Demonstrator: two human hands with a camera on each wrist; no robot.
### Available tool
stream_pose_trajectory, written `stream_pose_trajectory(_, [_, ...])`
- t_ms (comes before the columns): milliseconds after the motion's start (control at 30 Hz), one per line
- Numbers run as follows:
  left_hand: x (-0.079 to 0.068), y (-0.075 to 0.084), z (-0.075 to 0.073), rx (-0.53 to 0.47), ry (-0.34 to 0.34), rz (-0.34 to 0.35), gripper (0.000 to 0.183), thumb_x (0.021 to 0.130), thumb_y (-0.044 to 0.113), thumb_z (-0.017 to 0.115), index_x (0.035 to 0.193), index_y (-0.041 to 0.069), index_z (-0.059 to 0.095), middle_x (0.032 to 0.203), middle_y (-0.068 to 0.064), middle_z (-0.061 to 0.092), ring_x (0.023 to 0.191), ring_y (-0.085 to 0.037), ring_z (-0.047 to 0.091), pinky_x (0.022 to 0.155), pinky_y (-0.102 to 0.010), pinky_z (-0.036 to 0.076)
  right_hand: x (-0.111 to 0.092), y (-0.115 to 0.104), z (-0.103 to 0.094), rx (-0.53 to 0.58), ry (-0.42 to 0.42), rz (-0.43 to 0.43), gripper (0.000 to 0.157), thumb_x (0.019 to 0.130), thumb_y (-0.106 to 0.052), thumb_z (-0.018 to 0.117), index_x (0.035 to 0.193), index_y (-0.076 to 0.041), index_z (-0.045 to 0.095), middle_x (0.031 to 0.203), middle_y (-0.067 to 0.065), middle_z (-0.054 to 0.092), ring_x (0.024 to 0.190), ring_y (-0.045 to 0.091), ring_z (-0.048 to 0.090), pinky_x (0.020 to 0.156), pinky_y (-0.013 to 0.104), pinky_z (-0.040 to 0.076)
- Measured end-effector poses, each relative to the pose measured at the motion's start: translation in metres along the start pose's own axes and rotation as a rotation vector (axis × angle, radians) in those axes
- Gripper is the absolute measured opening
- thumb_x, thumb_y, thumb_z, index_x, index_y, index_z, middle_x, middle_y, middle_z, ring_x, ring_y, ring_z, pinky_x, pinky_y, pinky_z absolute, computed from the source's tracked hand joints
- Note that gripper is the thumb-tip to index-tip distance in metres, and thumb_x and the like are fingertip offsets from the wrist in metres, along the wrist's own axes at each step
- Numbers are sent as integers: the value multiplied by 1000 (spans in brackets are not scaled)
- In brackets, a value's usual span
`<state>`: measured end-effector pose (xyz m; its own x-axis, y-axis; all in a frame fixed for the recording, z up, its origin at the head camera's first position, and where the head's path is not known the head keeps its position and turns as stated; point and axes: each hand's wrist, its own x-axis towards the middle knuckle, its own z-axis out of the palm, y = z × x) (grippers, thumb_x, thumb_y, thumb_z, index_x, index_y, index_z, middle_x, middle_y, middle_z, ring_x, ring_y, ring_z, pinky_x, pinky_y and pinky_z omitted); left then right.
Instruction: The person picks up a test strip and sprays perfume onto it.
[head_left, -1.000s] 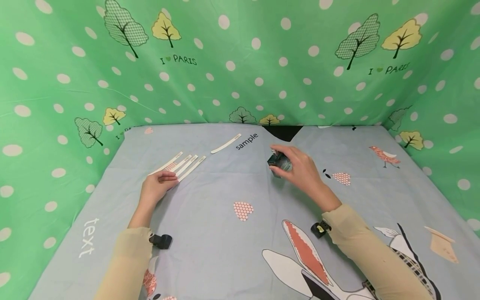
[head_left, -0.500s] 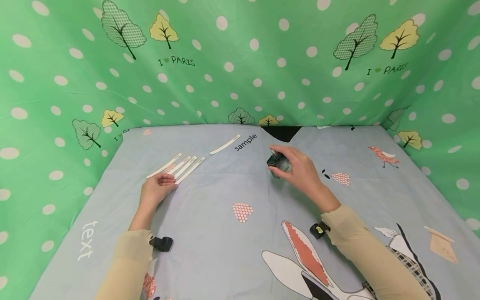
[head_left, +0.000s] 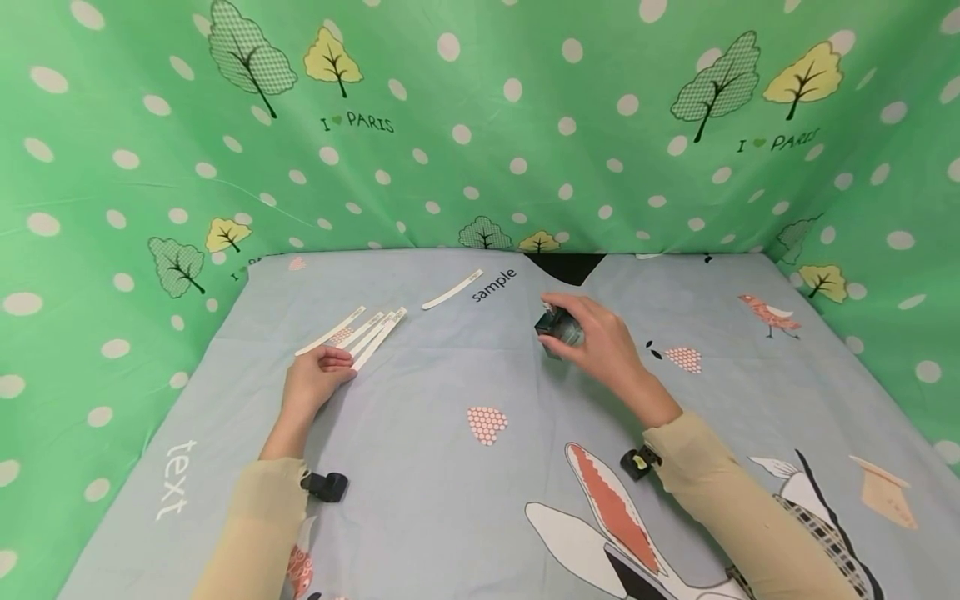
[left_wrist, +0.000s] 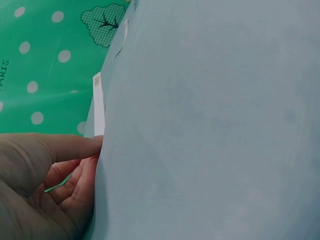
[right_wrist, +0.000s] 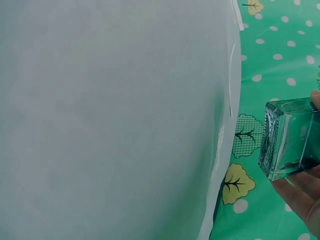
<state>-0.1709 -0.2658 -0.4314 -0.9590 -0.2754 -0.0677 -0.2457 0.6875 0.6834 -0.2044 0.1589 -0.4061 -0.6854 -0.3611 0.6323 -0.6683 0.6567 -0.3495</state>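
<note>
My left hand pinches the lower end of a white paper test strip between thumb and fingers. In the left wrist view this strip stands up from the fingertips, tilted off the cloth. Beside it several similar strips lie fanned out on the cloth, their lower ends partly behind the hand. My right hand grips a dark green glass perfume bottle, held above the cloth. The right wrist view shows the bottle's thick clear base; its top is out of that frame.
One lone strip lies farther back, left of the printed word "sample". A grey-blue printed cloth covers the table. Green dotted fabric hangs behind and along both sides.
The rightmost strip has been lifted at its far end and tilted toward its neighbour by my left hand. My right hand and the perfume bottle stay in place.
</note>
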Motion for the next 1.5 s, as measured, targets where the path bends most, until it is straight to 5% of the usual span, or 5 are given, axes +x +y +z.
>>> stream_pose_trajectory(633, [0, 1, -2, 19, -17, -15, 23, 90, 18, 74, 106, 2, 70, 102, -20, 73, 88, -25, 67, 68, -23, 45, -1, 0, 0, 3, 6, -3, 59, 80, -25, 84, 134, -18, 60, 119, 10, 69, 108, 28, 68, 83, 47, 61])
stream_pose_trajectory(967, [2, 4, -6, -5, -54, -12, 22, 89, 17, 74, 105, 1, 70, 99, -18, 73, 70, -7, 61, 60, -15, 49, -2, 2, -1, -2, 10, -5, 59, 80, -25, 84, 134, -18, 60, 119, 10, 70, 108, 27, 68, 83, 47, 60])
stream_pose_trajectory(1500, [5, 13, -14, -72, -76, 39, 22, 89, 13, 73, 107, 0, 68, 102, -18, 72, 69, 0, 61, 62, -11, 52, -3, 3, -2, -7, 2, 13, 59, 81, -27, 84, 135, -19, 60, 119, 10, 70, 107, 27, 68, 83, 46, 60])
